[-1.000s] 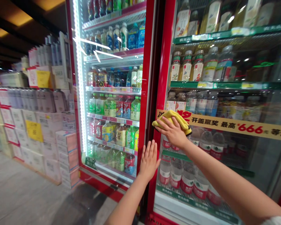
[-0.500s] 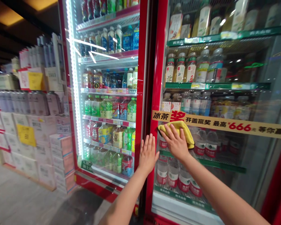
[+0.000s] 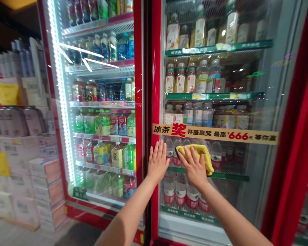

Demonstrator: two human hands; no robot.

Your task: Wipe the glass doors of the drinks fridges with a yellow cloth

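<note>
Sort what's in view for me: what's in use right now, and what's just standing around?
In use:
- yellow cloth, under the right hand
- right cooler's glass door
- left hand, at its red frame

Just there:
- water bottles
- left cooler
- stacked cartons

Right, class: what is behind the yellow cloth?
The glass door is behind the yellow cloth; bottles show through on either side. What the cloth and right hand cover cannot be seen.
</note>
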